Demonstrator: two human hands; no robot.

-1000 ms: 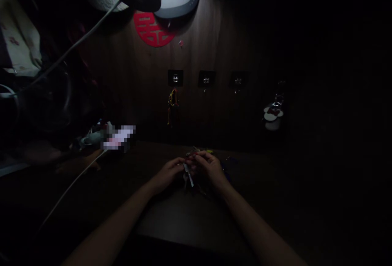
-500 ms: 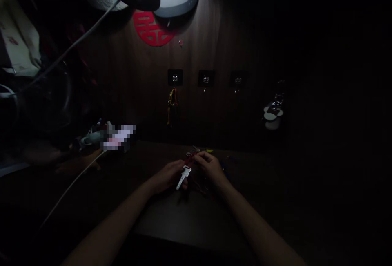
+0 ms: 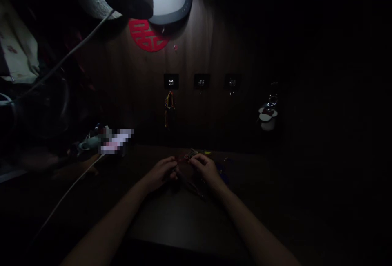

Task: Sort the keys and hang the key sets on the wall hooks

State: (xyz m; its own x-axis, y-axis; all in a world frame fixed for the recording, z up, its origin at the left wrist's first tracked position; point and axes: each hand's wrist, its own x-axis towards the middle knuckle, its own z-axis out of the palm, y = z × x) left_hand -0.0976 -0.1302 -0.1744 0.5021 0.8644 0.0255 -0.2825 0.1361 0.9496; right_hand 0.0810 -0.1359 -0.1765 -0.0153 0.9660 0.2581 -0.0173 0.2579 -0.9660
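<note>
Both hands are close together over a dark surface [image 3: 171, 217]. My left hand [image 3: 159, 174] is closed in a pinch on one end of a thin red cord [image 3: 182, 159]. Its other end lies in the pinched fingers of my right hand [image 3: 206, 170], so the cord spans the small gap between them. No bright key shows; whether it is inside my left hand cannot be seen. Behind the fingertips lies a small metallic cluster [image 3: 192, 152] beside a yellow piece [image 3: 207, 153]. A dark blue item [image 3: 224, 177] sits just right of my right hand.
Three black hook plates are on the wood panel; a yellow-and-red cord [image 3: 169, 104] hangs from the left plate [image 3: 171, 81]. A white flower-shaped charm [image 3: 267, 115] hangs farther right. At left are a blurred phone-like slab [image 3: 118, 141] and a white cable [image 3: 69, 188].
The bright key hanging beneath my fingers is out of sight now. My hands have moved slightly apart, the left one leftward, with the red cord between them. The view has shifted a little.
</note>
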